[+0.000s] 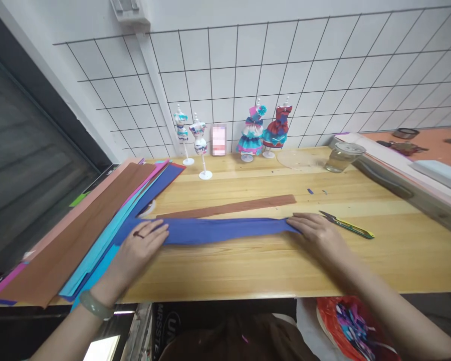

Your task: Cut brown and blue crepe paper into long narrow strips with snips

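A strip of blue crepe paper stretches from left to right across the front of the wooden table. My left hand, with a ring and a jade-green bangle, lies on its left part with the fingers laid out flat. At the strip's right end, my right hand has its fingers closed on the narrowed edge; the thumb is mostly hidden. Just behind the blue strip lies a thin brown paper strip. Yellow-and-black thread snips rest beside my right hand.
Long sheets of coloured crepe paper are piled on the left. Several small dress forms stand by the tiled wall, with a phone among them. A clear cup stands back right. Below the table hangs a red bag of scraps.
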The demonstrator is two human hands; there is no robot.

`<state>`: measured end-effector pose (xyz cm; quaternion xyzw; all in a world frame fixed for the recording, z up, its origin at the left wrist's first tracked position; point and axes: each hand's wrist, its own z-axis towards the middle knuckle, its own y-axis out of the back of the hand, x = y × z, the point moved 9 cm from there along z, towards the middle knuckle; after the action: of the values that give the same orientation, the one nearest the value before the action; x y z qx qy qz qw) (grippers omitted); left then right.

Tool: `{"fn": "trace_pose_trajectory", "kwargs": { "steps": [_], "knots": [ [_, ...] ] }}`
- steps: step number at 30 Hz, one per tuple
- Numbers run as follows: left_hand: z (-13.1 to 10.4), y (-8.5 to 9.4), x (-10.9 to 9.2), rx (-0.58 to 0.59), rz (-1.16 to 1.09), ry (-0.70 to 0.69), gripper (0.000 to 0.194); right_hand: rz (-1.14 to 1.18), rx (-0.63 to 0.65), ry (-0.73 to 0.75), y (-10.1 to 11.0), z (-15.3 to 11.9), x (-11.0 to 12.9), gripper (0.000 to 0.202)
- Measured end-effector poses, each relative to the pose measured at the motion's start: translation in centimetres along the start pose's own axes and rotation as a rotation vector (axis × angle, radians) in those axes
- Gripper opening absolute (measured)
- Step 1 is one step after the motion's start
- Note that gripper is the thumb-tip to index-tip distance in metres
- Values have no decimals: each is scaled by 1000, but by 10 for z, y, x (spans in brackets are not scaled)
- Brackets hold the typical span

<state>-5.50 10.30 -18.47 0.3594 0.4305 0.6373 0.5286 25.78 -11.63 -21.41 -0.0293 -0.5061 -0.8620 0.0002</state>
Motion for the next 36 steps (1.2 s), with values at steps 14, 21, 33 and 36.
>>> {"fn": "trace_pose_trajectory", "kwargs": {
  "steps": [14,21,33,36],
  "knots": [
    [-88,-37,30,56,-26,296,38,148,178,-99,-20,-53,-20,39],
    [-86,-35,24,150,-27,375,37,215,29,-56,5,-57,-28,26],
    [28,-36,-52,260,-161,155,35,338,220,111,-2,-2,81,35],
    [62,-63,-94,270,-211,-17,30,406,251,129,-20,19,110,35]
  ]
}}
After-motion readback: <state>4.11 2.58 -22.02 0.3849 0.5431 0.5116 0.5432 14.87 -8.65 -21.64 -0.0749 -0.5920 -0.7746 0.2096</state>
